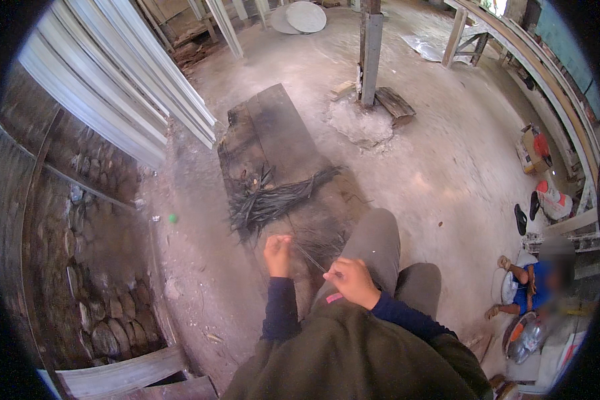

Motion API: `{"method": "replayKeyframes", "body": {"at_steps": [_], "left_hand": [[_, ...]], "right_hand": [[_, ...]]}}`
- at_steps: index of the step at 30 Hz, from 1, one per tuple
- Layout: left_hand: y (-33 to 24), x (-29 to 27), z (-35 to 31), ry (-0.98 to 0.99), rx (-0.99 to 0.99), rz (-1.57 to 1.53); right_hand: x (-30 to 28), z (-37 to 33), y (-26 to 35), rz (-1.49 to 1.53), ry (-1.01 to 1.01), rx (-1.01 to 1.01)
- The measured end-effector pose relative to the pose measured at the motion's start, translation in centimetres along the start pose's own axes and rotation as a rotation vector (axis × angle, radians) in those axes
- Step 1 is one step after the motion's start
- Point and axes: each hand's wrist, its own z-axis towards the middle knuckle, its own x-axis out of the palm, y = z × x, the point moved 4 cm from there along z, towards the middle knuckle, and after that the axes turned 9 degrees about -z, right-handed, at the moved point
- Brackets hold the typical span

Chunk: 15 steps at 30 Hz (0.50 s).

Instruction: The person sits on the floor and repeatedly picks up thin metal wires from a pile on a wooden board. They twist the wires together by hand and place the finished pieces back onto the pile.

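Observation:
A thin dark strip (310, 258) runs slanting between my two hands, in front of my body. My right hand (353, 283) pinches its lower end between thumb and fingers, above my thigh. At the upper end, my left hand (277, 257) is closed with its fingers curled; the strip seems to reach into it. Just beyond the hands lies a bundle of dark, leaf-like strips (277, 201), spread across a worn wooden board (277, 127) on the floor. Finer dark strands (317, 241) lie loose next to my knee.
A post (370, 60) stands on a rough concrete base ahead, with a wood block (395, 105) beside it. Pale corrugated sheets (123, 73) lean at the left. A person in blue (527, 293) sits low at the right, near black sandals (521, 219) and a cardboard box (532, 150).

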Motion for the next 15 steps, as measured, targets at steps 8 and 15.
{"method": "replayKeyframes", "body": {"at_steps": [8, 15], "left_hand": [[0.1, -0.4, 0.8, 0.012, -0.13, 0.102], [6.0, -0.3, 3.0, 0.1, -0.06, 0.589]], "right_hand": [[-0.3, 3.4, -4.0, -0.334, -0.138, 0.026], [1.8, 4.4, -7.0, -0.451, -0.157, 0.093]]}}
